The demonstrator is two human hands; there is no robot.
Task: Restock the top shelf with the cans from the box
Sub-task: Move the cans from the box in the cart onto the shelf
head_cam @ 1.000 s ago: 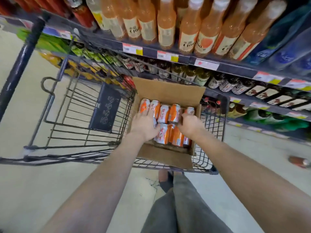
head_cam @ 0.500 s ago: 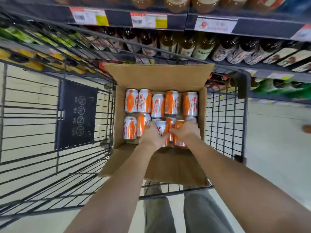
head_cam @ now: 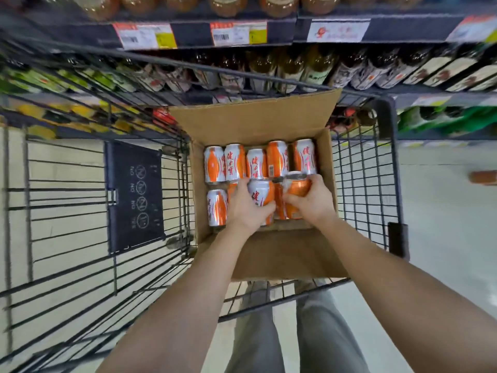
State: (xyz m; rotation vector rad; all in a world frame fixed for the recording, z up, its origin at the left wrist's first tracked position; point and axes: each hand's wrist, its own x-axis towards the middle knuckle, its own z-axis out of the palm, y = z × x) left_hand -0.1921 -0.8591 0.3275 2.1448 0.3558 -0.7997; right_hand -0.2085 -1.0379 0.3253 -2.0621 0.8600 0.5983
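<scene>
Two bare forearms reach down into an open cardboard box [head_cam: 291, 255] that sits in the near right corner of a wire shopping cart [head_cam: 361, 184]. The left grip [head_cam: 246, 208] is curled round an orange-and-white can [head_cam: 262, 193], fingers wrapped over its right side. The right grip [head_cam: 313, 201] holds a second can [head_cam: 297, 185] just beside it, thumb and fingers clasped round the body. Both held cans are in the near row of the box, their long axes running from the person toward the shelving; the right one is tilted, its silver top rim raised and facing the far row. Five more cans [head_cam: 256, 164] lie side by side along the far wall of the box, touching one another, each with its long axis pointing the same way and its top end toward the shelves. Another can [head_cam: 216, 207] lies at the left end of the near row, parallel to the rest, and one shows between the two held ones. The far flap of the box stands open against the cart's front wire. A dark plastic panel [head_cam: 134, 195] with round symbols hangs in the cart to the left of the box. Beyond the cart, a shelf edge [head_cam: 193, 35] carries price tags, with rows of dark bottles [head_cam: 317, 68] below it. Grey trouser legs [head_cam: 322, 332] show under the cart, above a pale floor [head_cam: 443, 238].
</scene>
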